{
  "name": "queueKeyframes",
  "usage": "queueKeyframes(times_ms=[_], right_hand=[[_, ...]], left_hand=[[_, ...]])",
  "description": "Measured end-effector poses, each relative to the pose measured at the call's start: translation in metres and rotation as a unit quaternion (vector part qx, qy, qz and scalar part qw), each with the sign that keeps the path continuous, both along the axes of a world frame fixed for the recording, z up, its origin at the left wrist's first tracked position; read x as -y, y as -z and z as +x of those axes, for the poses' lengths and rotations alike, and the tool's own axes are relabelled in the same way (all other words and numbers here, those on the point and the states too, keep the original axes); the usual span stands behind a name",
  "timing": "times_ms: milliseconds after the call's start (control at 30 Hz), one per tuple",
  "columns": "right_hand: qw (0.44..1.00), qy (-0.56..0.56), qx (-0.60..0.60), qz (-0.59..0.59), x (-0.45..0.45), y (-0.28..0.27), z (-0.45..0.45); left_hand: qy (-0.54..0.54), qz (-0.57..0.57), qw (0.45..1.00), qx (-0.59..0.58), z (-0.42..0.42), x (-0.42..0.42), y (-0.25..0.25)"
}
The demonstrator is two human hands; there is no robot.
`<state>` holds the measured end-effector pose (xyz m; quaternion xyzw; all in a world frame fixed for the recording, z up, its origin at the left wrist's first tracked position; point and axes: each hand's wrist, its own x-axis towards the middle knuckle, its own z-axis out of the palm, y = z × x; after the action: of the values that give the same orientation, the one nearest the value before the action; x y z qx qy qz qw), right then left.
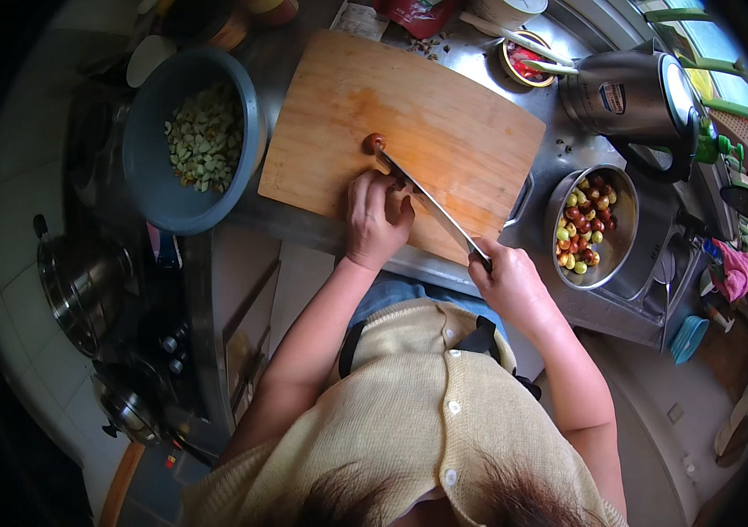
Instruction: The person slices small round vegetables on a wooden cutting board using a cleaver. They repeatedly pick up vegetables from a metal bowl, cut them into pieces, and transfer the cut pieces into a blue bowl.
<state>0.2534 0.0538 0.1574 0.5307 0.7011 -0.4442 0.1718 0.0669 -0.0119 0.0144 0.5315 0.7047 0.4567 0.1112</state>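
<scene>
My right hand [509, 273] grips the handle of a kitchen knife [436, 209], whose blade slants up and left across a wooden cutting board [321, 99]. A small red-brown fruit, perhaps a jujube [374, 143], lies on the board at the blade's tip. Just below that tip, my left hand [379, 214] rests on the board with its fingers bent beside the blade; what lies under the fingertips is hidden. To the right, a steel bowl [625, 247] holds several red, brown and green fruits. A blue-grey basin [250, 112] with pale chopped pieces [206, 141] stands left of the board.
An electric kettle [631, 95] lies or stands at the upper right, beside a small bowl of red contents [519, 66] with light-coloured handles across it. A red package [416, 14] is behind the board. Metal pots [80, 296] are at the far left, and a sink edge is at right.
</scene>
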Motion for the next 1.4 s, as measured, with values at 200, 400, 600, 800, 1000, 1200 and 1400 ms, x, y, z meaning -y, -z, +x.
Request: queueKeyframes(times_ms=[200,400,600,800,1000,1200,1400], right_hand=[[0.999,-0.02,0.024,-0.013,-0.006,-0.006,-0.009],[1.0,-0.012,0.013,-0.005,-0.006,0.007,-0.015],[1.0,0.006,-0.007,-0.003,-0.004,0.012,-0.022],[1.0,0.023,-0.01,-0.008,-0.004,0.014,-0.026],[0.998,0.044,-0.04,0.013,0.0,0.013,-0.031],[0.999,0.037,-0.023,0.005,0.0,0.017,-0.043],[0.998,0.047,-0.027,0.028,0.005,0.024,-0.057]], left_hand=[[0.011,0.02,0.999,-0.043,-0.01,-0.002,0.017],[0.017,0.004,1.0,-0.017,-0.019,-0.005,0.016],[0.009,-0.042,0.999,-0.023,-0.024,-0.007,0.012],[0.005,-0.029,1.0,0.0,-0.028,-0.01,0.004],[0.035,-0.021,0.999,-0.013,-0.037,-0.006,0.018],[-0.006,-0.048,0.997,0.057,-0.04,-0.011,0.013],[-0.019,-0.064,0.993,0.099,-0.055,-0.017,0.025]])
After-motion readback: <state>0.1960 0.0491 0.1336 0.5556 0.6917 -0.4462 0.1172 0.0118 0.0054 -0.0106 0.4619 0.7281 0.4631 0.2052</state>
